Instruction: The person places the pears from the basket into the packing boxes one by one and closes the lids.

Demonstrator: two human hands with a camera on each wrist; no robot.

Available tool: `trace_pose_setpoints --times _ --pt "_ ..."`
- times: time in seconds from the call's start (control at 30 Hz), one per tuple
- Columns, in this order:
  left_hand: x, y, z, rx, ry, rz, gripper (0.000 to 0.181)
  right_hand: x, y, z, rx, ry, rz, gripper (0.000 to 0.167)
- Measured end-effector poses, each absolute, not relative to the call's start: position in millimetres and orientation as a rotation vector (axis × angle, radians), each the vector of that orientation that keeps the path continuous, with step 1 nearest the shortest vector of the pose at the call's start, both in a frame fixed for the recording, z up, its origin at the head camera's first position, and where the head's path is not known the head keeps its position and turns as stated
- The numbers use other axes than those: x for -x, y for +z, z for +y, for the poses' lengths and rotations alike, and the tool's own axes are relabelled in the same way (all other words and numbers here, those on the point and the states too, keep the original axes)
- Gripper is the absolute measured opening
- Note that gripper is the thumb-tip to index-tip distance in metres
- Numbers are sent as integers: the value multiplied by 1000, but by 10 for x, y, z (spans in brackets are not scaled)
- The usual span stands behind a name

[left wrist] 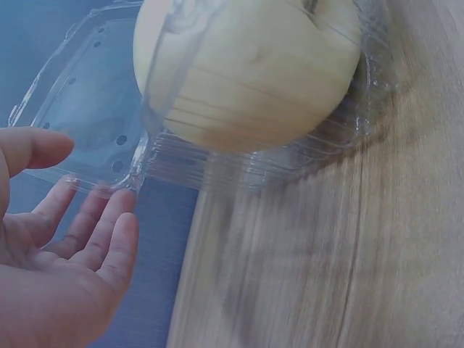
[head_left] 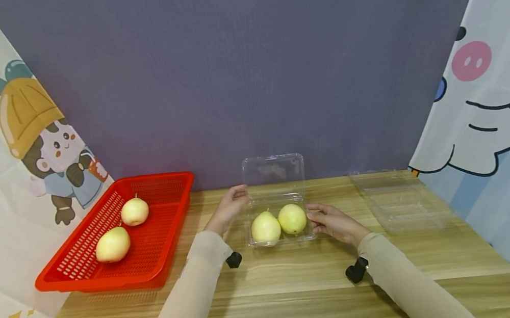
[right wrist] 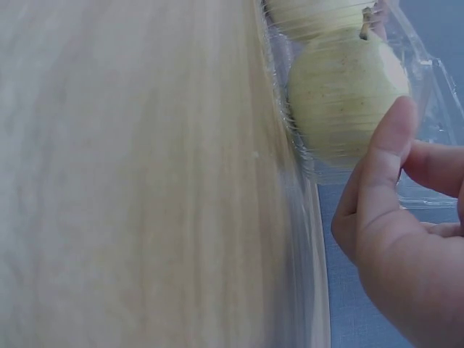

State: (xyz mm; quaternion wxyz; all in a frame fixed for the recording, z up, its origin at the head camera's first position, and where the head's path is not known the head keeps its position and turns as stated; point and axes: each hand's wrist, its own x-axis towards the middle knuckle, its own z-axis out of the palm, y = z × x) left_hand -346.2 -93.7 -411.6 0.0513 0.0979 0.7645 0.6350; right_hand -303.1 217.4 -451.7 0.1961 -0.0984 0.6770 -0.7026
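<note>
Two pale yellow pears, a left pear [head_left: 265, 228] and a right pear [head_left: 292, 219], sit side by side in a clear plastic clamshell box [right wrist: 312, 165]. Its lid [head_left: 273, 175] stands raised at the back. My left hand [head_left: 233, 207] is at the box's left side by the hinge; in the left wrist view its fingers [left wrist: 109, 243] are spread and loosely bent, fingertips at the lid's edge. At the right side, my right hand [head_left: 335, 223] pinches the box's edge between thumb and forefinger, beside the right pear.
On the left stands a red plastic basket [head_left: 163, 239] holding two more pears [head_left: 134, 211]. Further clear plastic boxes [head_left: 397, 199] lie at the right of the wooden table [head_left: 287, 299]. A grey-blue panel [head_left: 247, 78] rises behind the table, with printed cloths at both sides.
</note>
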Motion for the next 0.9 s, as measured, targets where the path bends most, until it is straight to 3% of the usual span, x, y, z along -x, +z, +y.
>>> trace_pose_setpoints --times 0.9 --pt "3394 -4026 -932 -274 1958 2395 43 3024 -4516 2182 303 -1942 1909 64"
